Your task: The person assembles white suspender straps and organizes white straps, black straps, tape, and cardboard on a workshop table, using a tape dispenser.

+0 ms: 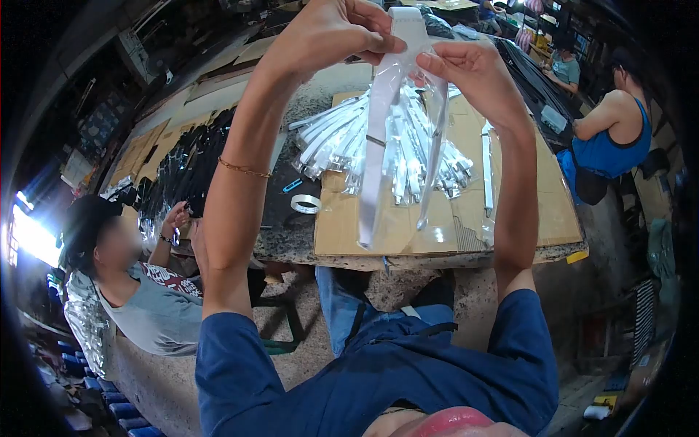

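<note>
My left hand (362, 35) pinches the upper part of a white strap (378, 120), raised over the table. The strap loops at its top, and one length with a narrow dark band across it hangs down. My right hand (470, 73) is closed at thumb and fingers on the strap's other side, where clear plastic film (435, 138) hangs alongside. Behind them, a fanned pile of white straps in clear plastic (338, 138) lies on a flattened cardboard sheet (466, 233). Another white strap (488, 171) lies apart, near my right forearm.
A tape roll (305, 204) and a small blue cutter (293, 185) lie left of the cardboard. Black straps (191, 164) are heaped farther left, beside a seated person (156, 306). Other people sit at the right, one in a blue top (619, 149).
</note>
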A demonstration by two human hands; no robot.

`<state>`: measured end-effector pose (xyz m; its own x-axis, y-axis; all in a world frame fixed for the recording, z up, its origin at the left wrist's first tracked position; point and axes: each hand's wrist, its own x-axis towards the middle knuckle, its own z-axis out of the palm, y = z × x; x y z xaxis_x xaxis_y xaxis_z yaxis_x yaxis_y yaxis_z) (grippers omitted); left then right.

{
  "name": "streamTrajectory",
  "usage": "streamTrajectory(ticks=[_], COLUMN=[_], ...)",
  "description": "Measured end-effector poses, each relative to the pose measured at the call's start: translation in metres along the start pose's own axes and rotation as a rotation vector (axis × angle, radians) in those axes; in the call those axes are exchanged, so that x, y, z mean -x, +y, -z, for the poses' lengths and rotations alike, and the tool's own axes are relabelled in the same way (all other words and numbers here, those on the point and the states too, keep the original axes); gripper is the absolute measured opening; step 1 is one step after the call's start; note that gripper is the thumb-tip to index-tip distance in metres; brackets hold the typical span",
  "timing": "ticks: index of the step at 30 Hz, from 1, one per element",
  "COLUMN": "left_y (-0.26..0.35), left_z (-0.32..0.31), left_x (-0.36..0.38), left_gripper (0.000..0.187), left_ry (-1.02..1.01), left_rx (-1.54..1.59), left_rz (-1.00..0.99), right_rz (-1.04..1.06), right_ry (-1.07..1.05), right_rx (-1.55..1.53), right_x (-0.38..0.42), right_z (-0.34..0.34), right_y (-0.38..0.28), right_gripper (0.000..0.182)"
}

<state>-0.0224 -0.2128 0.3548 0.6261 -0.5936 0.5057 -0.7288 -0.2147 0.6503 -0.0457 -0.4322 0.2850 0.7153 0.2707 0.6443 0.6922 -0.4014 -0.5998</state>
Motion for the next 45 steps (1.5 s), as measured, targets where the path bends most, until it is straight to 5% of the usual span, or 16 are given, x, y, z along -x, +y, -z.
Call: streamTrajectory(ticks=[12,14,16,18,20,22,25,29,31,36,40,42,44,45], left_y=[-0.037,-0.061,-0.080,-0.116,-0.136,-0.182,-0.228,-0.245,-0.244,-0.248,-0.245,-0.237,-0.241,-0.256], left_z=[-0.015,-0.033,-0.048,-0.063,-0.089,-0.118,-0.161,-0.191,-0.199,-0.203,-0.193,-0.179,-0.150,-0.144], left_x=[-0.009,-0.007,0.003,0.016,0.044,0.077,0.139,0.194,0.214,0.259,0.284,0.276,0.249,0.239], left_gripper=[0.008,0.042,0.044,0.037,0.042,0.048,0.051,0.047,0.046,0.040,0.024,0.021,0.023,0.025], left_ry=[-0.024,0.153,0.163,-0.113,-0.139,-0.221,-0.086,-0.021,0.003,0.126,0.031,0.088,0.047,0.140], left_rx=[0.056,0.084,0.138,0.622,0.516,0.419,0.673,0.836,0.969,1.097,0.700,0.443,-0.586,-0.707], left_rz=[-0.084,-0.200,-0.063,0.100,0.181,0.328,0.519,0.678,0.772,1.059,1.205,1.216,0.875,0.642], right_rz=[0.013,-0.012,-0.043,-0.086,-0.202,-0.168,-0.319,-0.481,-0.632,-0.627,-0.663,-0.537,-0.440,-0.299], right_ry=[0.008,0.025,0.130,0.146,0.235,0.242,0.182,0.053,0.022,-0.062,-0.065,-0.163,-0.189,-0.064], right_rx=[-0.056,-0.074,-0.238,-0.294,-0.257,-0.243,-0.428,-0.201,-0.111,-0.112,0.120,0.783,0.897,0.865], right_x=[-0.015,-0.017,-0.019,-0.022,-0.028,-0.039,-0.064,-0.100,-0.103,-0.085,-0.073,-0.074,-0.069,-0.062], right_z=[-0.002,-0.001,0.000,0.002,0.004,0.012,0.018,-0.002,-0.028,-0.097,-0.129,-0.127,-0.128,-0.139], right_y=[0.011,0.032,0.056,0.063,0.072,0.121,0.220,0.387,0.423,0.501,0.532,0.524,0.493,0.450], right_gripper=[0.034,0.035,0.035,0.036,0.023,0.022,0.027,0.038,0.042,0.035,0.046,0.052,0.055,0.049])
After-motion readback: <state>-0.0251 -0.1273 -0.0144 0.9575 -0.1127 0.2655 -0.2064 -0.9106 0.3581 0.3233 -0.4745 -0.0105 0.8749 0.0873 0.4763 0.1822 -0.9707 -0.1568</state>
